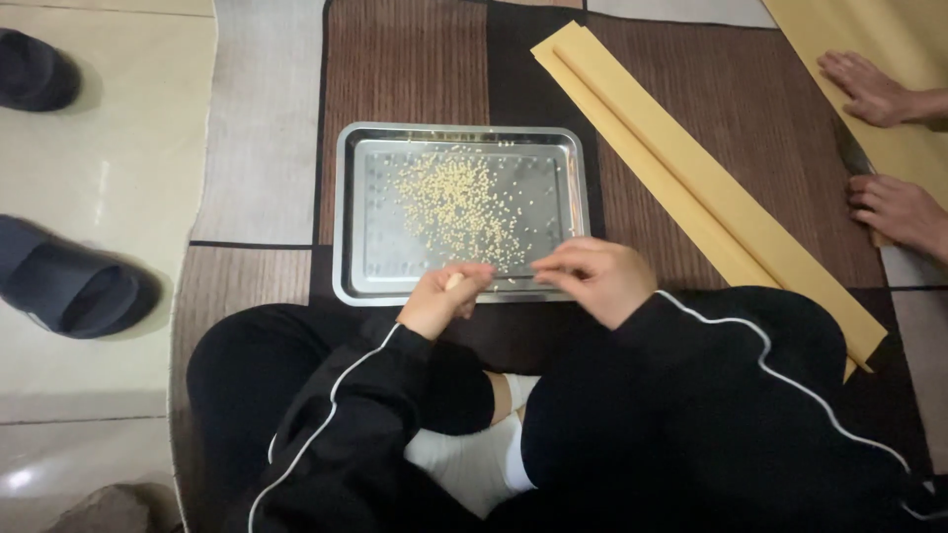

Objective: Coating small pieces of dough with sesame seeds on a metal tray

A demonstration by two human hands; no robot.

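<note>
Person sits cross-legged on a rug (415, 89), steel tray (351, 212) on the floor just in front of the knees. Pale grains (459, 202) lie scattered across the tray's middle, thinning toward its near edge.

Left hand (442, 299) sits at the tray's near rim, fingers curled shut around a small pale piece, too small to tell what. Right hand (592, 278) hangs over the tray's near right corner, fingers pinched together; can't tell if it has hold of anything.

Step looks like picking or sorting through the grains, both hands working the near edge. Next move would call for a fine pinch on single grains without nudging the tray or spilling over its low rim.

Right of the tray: long folded yellow paper (691, 178) lying diagonally, and another person's hands (889, 148) on a second sheet. Left of the tray, off the rug: two dark slippers (69, 286).
</note>
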